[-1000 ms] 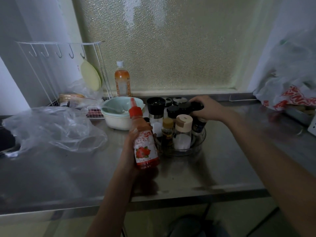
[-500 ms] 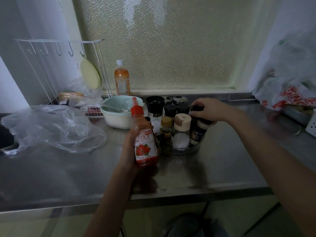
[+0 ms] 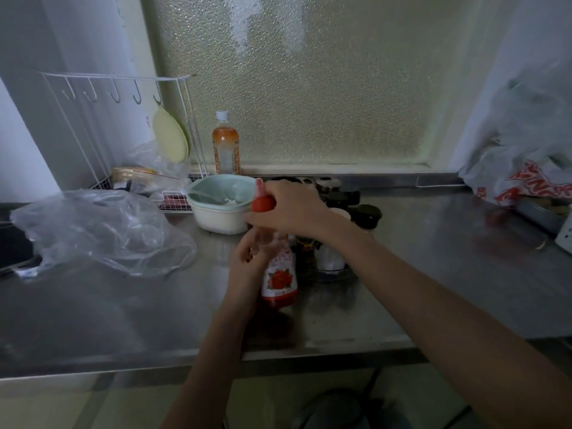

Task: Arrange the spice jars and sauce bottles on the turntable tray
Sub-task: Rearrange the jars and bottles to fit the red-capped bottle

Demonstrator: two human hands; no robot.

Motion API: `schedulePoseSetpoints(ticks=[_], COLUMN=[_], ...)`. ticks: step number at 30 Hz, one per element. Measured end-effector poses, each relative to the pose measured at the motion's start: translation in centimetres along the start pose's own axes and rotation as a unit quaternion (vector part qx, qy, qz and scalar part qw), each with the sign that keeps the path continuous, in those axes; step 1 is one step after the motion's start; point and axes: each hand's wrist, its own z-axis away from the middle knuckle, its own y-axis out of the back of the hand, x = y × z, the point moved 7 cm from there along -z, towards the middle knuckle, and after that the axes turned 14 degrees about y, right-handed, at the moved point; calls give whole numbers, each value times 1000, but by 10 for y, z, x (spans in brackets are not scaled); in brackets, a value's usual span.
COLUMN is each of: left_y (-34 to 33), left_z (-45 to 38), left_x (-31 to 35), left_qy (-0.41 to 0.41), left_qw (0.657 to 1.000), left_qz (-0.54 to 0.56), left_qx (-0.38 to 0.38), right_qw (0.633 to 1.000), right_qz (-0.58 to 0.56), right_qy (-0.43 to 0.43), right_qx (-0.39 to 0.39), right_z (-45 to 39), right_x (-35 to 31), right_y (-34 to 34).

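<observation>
Now the right hand (image 3: 291, 209) has left the jars (image 3: 365, 215) and grips the red cap (image 3: 262, 202) of the sauce bottle (image 3: 278, 274), whose body the left hand (image 3: 247, 261) grips.

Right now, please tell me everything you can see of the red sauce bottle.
The red sauce bottle is a squeezable plastic bottle with a red nozzle cap and a label showing a tomato picture. It stands roughly upright over the steel counter, just left of the turntable tray. The left hand grips its body from behind; the right hand closes on its cap. Whether its base touches the counter is unclear.
</observation>
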Motion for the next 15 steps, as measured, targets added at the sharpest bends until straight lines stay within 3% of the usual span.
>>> schedulePoseSetpoints(ticks=[4, 7, 11, 15], left_y=[12, 31, 35, 30], left_z=[-5, -3, -1, 2], left_x=[-3, -3, -3, 3], left_qy=[24, 15, -22, -68], left_qw=[998, 987, 978, 959], left_qz=[33, 58, -47, -168], left_qx=[55, 146, 200, 219], right_qw=[990, 982, 993, 992], right_qz=[-100, -104, -38, -24], right_qy=[11, 8, -5, -9], right_qx=[97, 156, 113, 126], right_z=[-2, -1, -2, 2], right_x=[-3, 4, 16, 17], right_y=[18, 48, 39, 41])
